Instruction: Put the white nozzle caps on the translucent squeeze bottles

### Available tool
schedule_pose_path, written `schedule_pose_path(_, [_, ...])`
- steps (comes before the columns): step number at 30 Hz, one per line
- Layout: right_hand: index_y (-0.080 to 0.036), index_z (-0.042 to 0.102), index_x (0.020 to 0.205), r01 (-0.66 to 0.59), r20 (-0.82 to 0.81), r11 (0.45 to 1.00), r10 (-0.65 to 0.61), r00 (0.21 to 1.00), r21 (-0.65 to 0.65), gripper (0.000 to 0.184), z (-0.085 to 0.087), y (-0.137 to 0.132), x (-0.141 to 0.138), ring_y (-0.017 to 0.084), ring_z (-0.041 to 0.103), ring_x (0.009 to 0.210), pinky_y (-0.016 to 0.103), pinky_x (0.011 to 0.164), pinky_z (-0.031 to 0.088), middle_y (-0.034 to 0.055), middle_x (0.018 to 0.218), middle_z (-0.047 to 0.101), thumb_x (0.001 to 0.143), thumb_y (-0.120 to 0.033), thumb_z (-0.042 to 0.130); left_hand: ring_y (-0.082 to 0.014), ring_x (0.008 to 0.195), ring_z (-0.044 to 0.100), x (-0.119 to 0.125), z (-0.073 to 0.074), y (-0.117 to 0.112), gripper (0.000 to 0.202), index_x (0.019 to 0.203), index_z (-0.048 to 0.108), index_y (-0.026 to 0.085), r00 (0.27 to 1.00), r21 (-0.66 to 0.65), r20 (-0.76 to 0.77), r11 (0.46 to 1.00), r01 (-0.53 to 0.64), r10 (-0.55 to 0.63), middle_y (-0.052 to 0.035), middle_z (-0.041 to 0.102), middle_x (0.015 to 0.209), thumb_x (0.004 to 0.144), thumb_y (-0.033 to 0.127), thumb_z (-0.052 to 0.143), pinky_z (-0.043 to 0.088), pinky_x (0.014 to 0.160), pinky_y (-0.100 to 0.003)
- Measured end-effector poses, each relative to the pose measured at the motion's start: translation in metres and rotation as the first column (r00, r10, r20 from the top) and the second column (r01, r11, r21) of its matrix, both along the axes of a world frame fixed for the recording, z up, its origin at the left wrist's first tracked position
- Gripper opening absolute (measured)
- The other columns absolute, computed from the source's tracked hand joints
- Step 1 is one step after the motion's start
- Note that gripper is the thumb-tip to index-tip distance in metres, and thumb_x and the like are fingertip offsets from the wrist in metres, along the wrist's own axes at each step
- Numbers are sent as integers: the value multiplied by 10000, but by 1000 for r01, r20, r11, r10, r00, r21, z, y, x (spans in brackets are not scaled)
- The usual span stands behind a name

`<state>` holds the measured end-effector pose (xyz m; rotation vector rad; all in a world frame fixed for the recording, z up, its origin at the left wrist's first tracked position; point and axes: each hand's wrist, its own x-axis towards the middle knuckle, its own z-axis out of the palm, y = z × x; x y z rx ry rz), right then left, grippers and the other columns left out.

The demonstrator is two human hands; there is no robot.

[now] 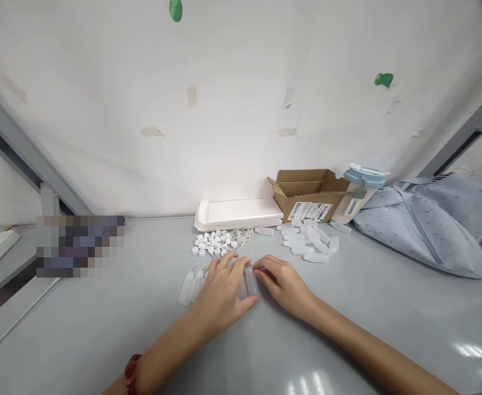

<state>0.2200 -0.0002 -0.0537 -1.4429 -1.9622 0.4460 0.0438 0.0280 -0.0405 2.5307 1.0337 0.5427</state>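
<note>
Small translucent plastic bottles lie side by side in a row on the grey table; a bottle at the left end shows a thin white loop at its neck. My left hand spans the row and covers its middle. Its thumb is at the base of the rightmost bottle and its index finger near that bottle's top, gripping it lengthwise. Beside that bottle's neck, my right hand has its fingers bent and pinched together; whatever is between the tips is too small to make out.
Behind the hands lie white caps, white string loops and loose bottles. Farther back stand stacked white trays, a cardboard box and a blue-lidded cup. A pale blue cloth bag lies right; a blurred item left.
</note>
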Motion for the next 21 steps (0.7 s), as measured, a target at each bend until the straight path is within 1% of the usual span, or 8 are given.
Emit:
schedule_pose_path(3, [-169,603,866,-13,12,1000,13,1000,-13,140,-1,0,0,171,594,766,291,681,470,55,858,641,845,-104,481,-325,1230,373,-1,0,0,421,1103,481,196,1000,2,-15,1000,26,-26,-103,578,1174,723,260,652,353,952,-494])
schedule_pose_path(6, [-169,597,866,-36,18,999,37,999,-16,124,0,-1,-1,164,581,740,284,662,467,44,827,634,834,-101,497,-318,1235,368,-3,0,1,424,1112,476,205,999,1,-21,999,48,-48,-97,569,1183,724,247,641,352,949,-485])
schedule_pose_path(9, [-176,594,883,-72,2,997,72,997,-18,105,2,-3,0,153,571,717,278,653,468,38,827,632,845,-131,507,-329,1247,349,-7,5,3,491,1155,461,211,998,-8,-33,998,61,-62,-105,551,1209,710,265,660,341,956,-493])
schedule_pose_path(12, [-170,594,937,-102,-21,993,101,995,-52,104,5,-4,2,148,576,718,277,651,476,48,862,630,860,-192,528,-346,1252,328,-14,15,7,586,1188,453,208,996,-30,-60,998,62,-64,-117,538,1221,674,330,709,333,960,-506])
schedule_pose_path(14, [-165,596,959,-117,-31,990,115,993,-73,156,7,-3,4,158,587,746,287,667,485,57,876,628,840,-266,585,-343,1236,341,-19,21,10,633,1195,455,210,997,-46,-56,997,56,-58,-118,537,1211,648,364,732,345,951,-502])
schedule_pose_path(16, [-168,599,968,-140,-31,987,138,990,-78,267,9,-3,5,173,591,767,302,681,493,58,871,627,784,-353,654,-334,1217,360,-24,24,14,636,1189,465,218,998,-67,-34,996,56,-58,-114,536,1199,636,376,738,365,935,-488])
schedule_pose_path(18, [-171,601,974,-164,-32,984,162,986,-72,370,12,-2,7,177,589,762,310,685,497,54,858,625,724,-425,700,-328,1214,361,-27,24,15,615,1184,473,225,997,-86,-22,994,74,-76,-112,534,1192,646,381,728,377,920,-476])
schedule_pose_path(21, [-173,597,986,-193,-39,979,191,981,-68,458,14,-2,8,176,586,756,311,687,497,51,859,622,669,-478,724,-325,1217,353,-27,20,15,593,1193,466,227,992,-94,-39,988,119,-123,-112,535,1185,673,377,709,368,920,-474])
